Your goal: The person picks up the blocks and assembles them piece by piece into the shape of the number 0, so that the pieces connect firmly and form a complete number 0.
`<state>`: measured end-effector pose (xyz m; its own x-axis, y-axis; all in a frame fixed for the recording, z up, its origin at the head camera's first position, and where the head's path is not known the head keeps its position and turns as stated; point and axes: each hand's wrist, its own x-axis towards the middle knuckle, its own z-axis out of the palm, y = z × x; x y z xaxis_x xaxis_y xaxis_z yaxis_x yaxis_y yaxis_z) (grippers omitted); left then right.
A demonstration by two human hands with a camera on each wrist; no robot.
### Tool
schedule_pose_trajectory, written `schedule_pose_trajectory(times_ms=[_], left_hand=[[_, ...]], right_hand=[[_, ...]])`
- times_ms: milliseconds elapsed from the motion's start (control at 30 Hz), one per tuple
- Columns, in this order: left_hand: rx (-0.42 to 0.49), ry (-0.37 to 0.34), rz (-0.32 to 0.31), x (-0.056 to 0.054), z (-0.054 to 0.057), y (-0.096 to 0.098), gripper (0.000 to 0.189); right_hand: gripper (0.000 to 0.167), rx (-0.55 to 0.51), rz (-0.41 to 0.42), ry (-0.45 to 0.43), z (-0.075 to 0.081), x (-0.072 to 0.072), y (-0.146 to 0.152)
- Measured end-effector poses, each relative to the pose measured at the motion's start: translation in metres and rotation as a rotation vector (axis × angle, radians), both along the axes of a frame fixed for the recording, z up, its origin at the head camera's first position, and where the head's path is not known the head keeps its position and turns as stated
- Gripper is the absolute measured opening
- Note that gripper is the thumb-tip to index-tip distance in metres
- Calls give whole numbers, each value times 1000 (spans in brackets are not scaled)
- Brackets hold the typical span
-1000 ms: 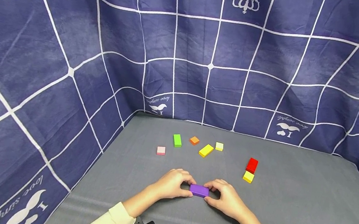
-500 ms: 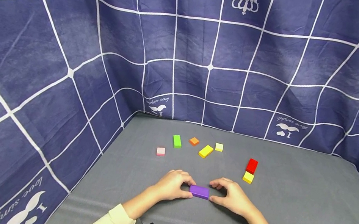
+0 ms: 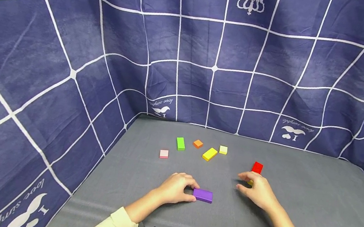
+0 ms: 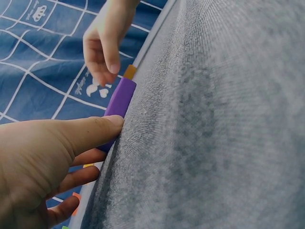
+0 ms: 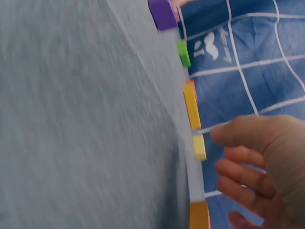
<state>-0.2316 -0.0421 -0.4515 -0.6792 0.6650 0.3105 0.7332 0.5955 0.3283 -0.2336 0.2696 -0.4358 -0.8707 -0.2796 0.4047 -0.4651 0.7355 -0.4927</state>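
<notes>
A purple rectangular block [image 3: 203,195] lies on the grey table, and my left hand [image 3: 175,188] pinches its left end between thumb and fingers. The left wrist view shows the thumb on that block [image 4: 125,93]. My right hand [image 3: 257,188] is away to the right, fingers loosely bent with a gap to the thumb and nothing between them. It overlaps a small yellow block [image 3: 250,183] and the near end of a red block [image 3: 257,167] in the head view, hiding most of the yellow one.
Toward the back of the table [image 3: 311,209] lie a pink block [image 3: 164,154], a green block [image 3: 181,143], an orange block [image 3: 198,143], a yellow block [image 3: 209,154] and a pale yellow block [image 3: 223,150]. A blue curtain [image 3: 231,85] with white lines hangs behind and at left.
My right hand has let go of the purple block's right end and moved right and forward to the red and yellow blocks. The left hand and purple block have stayed in place.
</notes>
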Motion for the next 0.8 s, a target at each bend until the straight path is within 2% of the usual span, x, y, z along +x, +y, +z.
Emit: schedule_pose_trajectory(times_ms=[133,233,633,800], left_hand=[[10,11,-3,0,1,0,27],[12,8,-3,0,1,0,27],[6,5,-6,-1,-1,0,27],[7,6,-12,-1,-1,0,27]], right_hand=[[25,27,-90,33,4,-4,13],[24,22,-126,38,3,-5,20],[26,20,-191,-18,-10,-5,33],[28,-21,-216,-35,-21,-7,38]])
